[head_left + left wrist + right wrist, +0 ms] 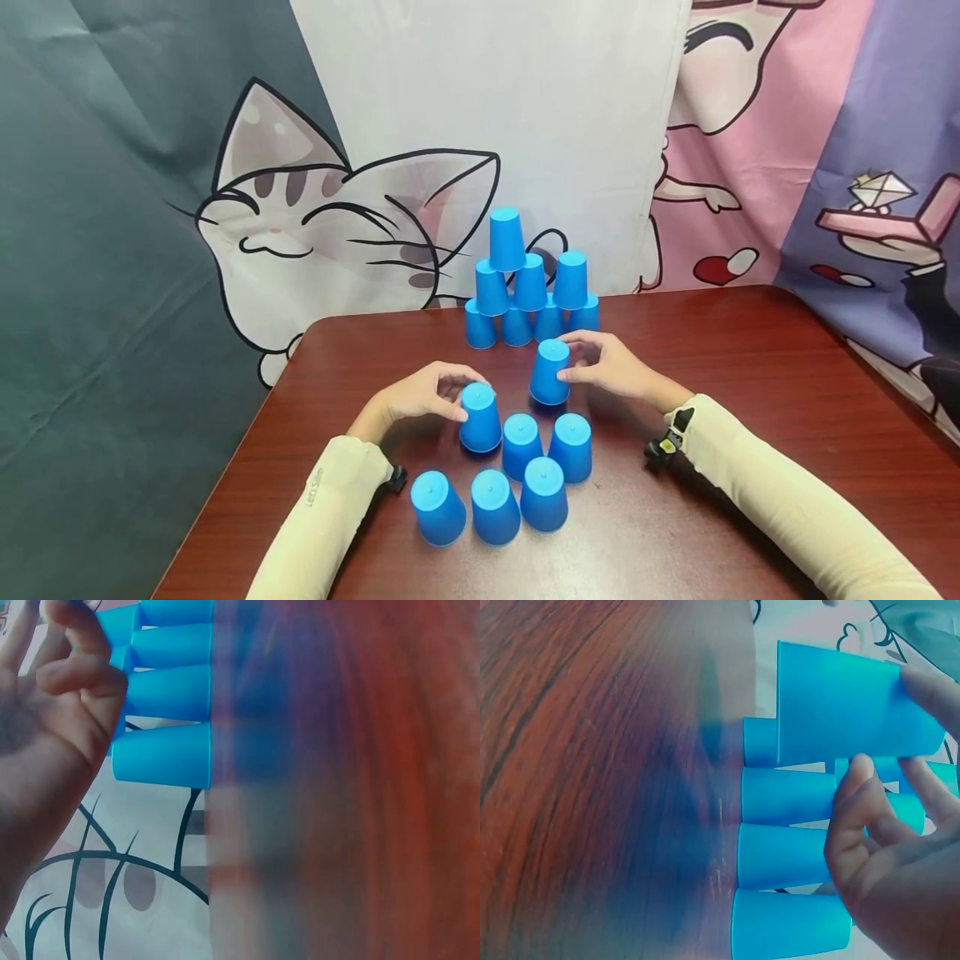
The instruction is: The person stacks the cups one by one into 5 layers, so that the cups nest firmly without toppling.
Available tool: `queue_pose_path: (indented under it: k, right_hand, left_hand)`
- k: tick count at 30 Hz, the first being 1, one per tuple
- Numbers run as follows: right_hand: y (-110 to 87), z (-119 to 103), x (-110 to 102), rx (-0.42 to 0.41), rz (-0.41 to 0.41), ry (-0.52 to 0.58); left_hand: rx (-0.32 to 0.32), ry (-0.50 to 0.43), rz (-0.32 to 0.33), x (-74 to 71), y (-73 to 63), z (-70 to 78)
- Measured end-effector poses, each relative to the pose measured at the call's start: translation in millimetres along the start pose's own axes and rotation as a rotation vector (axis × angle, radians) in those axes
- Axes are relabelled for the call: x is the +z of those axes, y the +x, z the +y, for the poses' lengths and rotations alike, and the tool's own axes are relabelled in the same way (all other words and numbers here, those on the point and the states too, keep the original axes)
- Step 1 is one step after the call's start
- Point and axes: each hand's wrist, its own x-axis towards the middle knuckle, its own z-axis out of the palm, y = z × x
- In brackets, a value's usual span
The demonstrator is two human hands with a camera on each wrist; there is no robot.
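Note:
At the middle of the table, my left hand (431, 392) grips an upside-down blue plastic cup (480, 421), thumb at its near left side and fingers behind it. My right hand (611, 367) holds another upside-down blue cup (551, 375) by its right side, farther back. In the right wrist view that held cup (847, 705) has its rim away from the tabletop, with thumb and fingers about its narrow end. The left wrist view shows my left hand (60, 697) with bent fingers; its cup is out of that view.
Behind the hands rises a pyramid of blue cups (530, 283), a single cup (507, 242) on top. Two upside-down cups (521, 450) stand right of the left hand's cup, and a row of three (492, 512) is nearer. A cartoon cloth (570, 108) hangs behind the brown table (750, 400).

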Motion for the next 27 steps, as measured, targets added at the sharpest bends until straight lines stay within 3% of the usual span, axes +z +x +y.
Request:
queue_pose_path:
  k: [7,15,20,27]
  right_hand:
    - [-0.9,0,0,0.042,0.047,0.004]
    - [4.1,-10,-4,0.035,0.144,-0.021]
    - [6.1,-19,-6,0.070,0.200,-0.027]
    - [8.6,-32,-10,0.087,0.267,-0.037]
  left_hand:
    - [0.012,0.037,0.284,7.0,2.6,-0.6]
    - [-0.070,0.077,0.547,6.8,13.6,7.6]
    - [-0.116,0.060,0.655,8.9,16.9,10.6]
    - [-0.099,0.044,0.728,10.3,23.8,12.8]
